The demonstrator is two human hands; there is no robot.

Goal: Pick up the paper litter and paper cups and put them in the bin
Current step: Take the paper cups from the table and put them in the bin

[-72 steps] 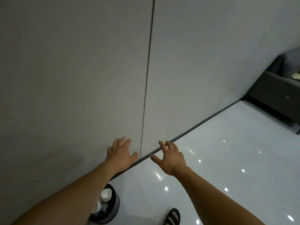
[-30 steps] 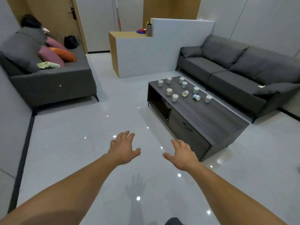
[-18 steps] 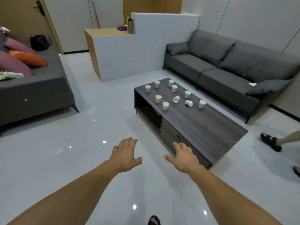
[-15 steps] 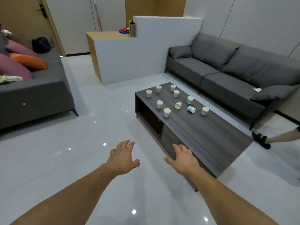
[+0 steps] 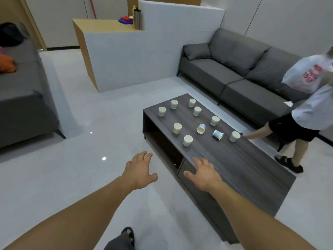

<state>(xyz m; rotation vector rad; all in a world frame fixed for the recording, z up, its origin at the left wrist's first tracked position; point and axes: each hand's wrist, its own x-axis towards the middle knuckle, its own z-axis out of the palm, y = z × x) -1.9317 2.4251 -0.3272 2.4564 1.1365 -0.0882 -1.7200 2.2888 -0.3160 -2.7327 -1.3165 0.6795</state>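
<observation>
Left grip (image 5: 138, 170) and right grip (image 5: 203, 175) hung spread, empty, and a hasty sweep risked knocking cups (image 5: 188, 140) off the worktop (image 5: 234, 159)

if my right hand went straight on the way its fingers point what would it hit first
Probably the nearest upright paper cup on the coffee table: the open right hand points across the tabletop at it. The hand's height above the table is unclear, so it might pass over.

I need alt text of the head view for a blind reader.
The left hand and right hand, open and empty, reach toward a dark coffee table bearing ten paper cups, two tipped over. Another person stands between the table and a grey sofa.
</observation>
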